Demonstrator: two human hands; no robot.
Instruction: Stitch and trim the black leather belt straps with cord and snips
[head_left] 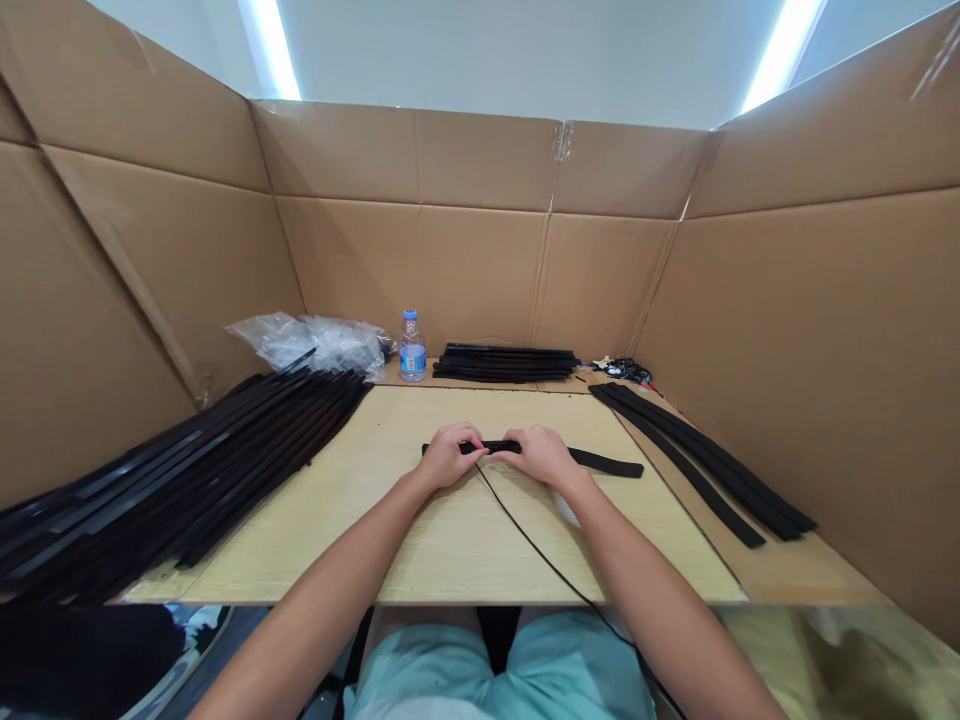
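Note:
A flat black strip [611, 464] lies across the middle of the table, and both my hands pinch it close together. My left hand [452, 455] is closed on its left part, the fingertips pressed together near the centre. My right hand [541, 452] grips the strip just to the right, fingers bent over it. A thin black cord [525, 535] runs from beneath my left fingertips down over the table edge toward my lap. Something small and whitish [566, 510] shows partly behind my right wrist; its kind is unclear.
Long black strips [247, 450] are heaped on the left, with several more [705, 460] on the right. At the back stand a water bottle [411, 348], a clear plastic bag [322, 342], a black stack [506, 363] and tangled cords [630, 371]. Cardboard walls [420, 260] enclose the table [300, 540].

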